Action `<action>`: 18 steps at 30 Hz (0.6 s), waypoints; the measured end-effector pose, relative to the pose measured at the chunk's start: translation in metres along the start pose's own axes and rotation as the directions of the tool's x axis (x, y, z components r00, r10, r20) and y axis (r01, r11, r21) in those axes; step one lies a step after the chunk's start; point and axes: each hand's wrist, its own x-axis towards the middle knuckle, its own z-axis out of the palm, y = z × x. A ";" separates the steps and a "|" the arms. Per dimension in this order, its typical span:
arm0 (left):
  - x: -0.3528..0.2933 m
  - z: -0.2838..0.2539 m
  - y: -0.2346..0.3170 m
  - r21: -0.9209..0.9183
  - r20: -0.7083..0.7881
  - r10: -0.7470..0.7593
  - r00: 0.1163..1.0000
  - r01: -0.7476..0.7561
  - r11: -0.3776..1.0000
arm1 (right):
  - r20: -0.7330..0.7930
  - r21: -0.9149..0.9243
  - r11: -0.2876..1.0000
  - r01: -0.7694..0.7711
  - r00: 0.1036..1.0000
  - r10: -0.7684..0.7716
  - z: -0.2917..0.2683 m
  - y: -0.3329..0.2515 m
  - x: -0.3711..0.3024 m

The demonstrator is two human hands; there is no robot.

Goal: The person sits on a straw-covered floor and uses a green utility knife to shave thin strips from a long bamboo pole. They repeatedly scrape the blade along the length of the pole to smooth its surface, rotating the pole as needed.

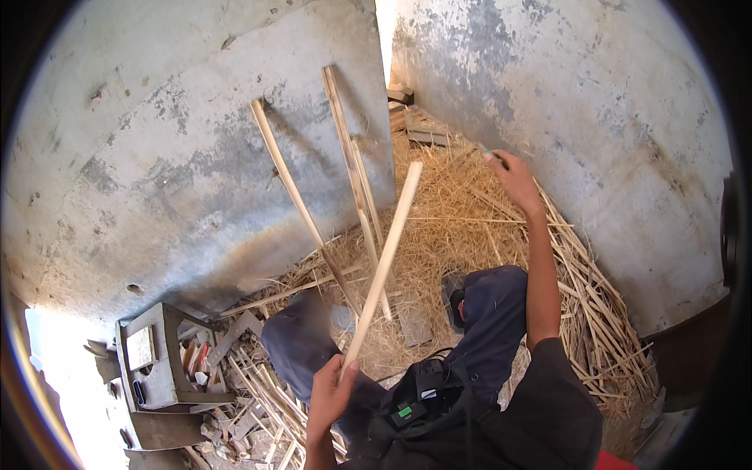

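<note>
My left hand is closed around the lower end of a pale, smooth strip of wood or bamboo, which slants up and away to the right. My right hand is stretched far out beside the right wall, with its fingers curled. A small dark and greenish thing pokes out at those fingertips, too little of it showing to name. The right hand stays apart from the strip. Over my lap sits an open black pouch with dark devices inside, one bearing a green patch.
Longer strips lean on the stained left wall. Curly shavings cover the floor ahead. A pile of thin sticks lies along the right wall. A worn wooden box stands at the left, with scraps inside and around it.
</note>
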 end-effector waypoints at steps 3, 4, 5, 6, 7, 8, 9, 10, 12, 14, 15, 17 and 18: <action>0.010 0.005 0.018 -0.153 0.074 -0.038 0.997 0.049 0.987 | 0.142 0.186 0.981 0.061 0.986 -0.088 0.017 -0.021 -0.019; 0.012 0.006 0.025 -0.212 0.114 -0.071 0.991 0.095 0.973 | 0.157 0.321 0.945 0.059 0.981 -0.115 0.023 -0.030 -0.028; 0.015 0.007 0.030 -0.236 0.143 -0.061 0.988 0.094 0.967 | 0.173 0.449 0.892 0.051 0.975 -0.142 0.029 -0.040 -0.036; 0.018 0.009 0.033 -0.260 0.173 -0.050 0.984 0.095 0.961 | 0.179 0.588 0.809 0.024 0.971 -0.159 0.033 -0.055 -0.046; 0.020 0.010 0.036 -0.283 0.202 -0.039 0.979 0.097 0.954 | 0.182 0.711 0.703 -0.005 0.967 -0.176 0.035 -0.069 -0.056; 0.022 0.013 0.038 -0.298 0.203 -0.025 0.979 0.086 0.950 | 0.195 0.724 0.690 -0.011 0.963 -0.189 0.036 -0.083 -0.067; 0.023 0.017 0.039 -0.312 0.203 -0.013 0.979 0.077 0.947 | 0.208 0.738 0.675 -0.019 0.957 -0.201 0.036 -0.097 -0.077; 0.025 0.020 0.039 -0.324 0.203 0.001 0.979 0.066 0.944 | 0.219 0.752 0.659 -0.025 0.952 -0.213 0.038 -0.105 -0.085; 0.029 0.024 0.039 -0.286 0.214 0.008 0.977 0.055 0.957 | 0.233 0.779 0.627 -0.014 0.935 -0.268 0.046 -0.111 -0.094; 0.032 0.027 0.039 -0.267 0.249 0.019 0.968 0.050 0.962 | 0.227 0.802 0.597 0.000 0.925 -0.306 0.053 -0.113 -0.102; 0.034 0.028 0.038 -0.267 0.274 0.028 0.961 0.048 0.963 | 0.215 0.814 0.581 0.012 0.923 -0.320 0.060 -0.112 -0.104; 0.036 0.031 0.040 -0.269 0.311 0.048 0.949 0.040 0.962 | 0.187 0.863 0.505 -0.018 0.940 -0.286 0.068 -0.112 -0.109; 0.035 0.033 0.041 -0.275 0.320 0.058 0.946 0.034 0.961 | 0.203 0.870 0.490 -0.049 0.942 -0.267 0.068 -0.111 -0.109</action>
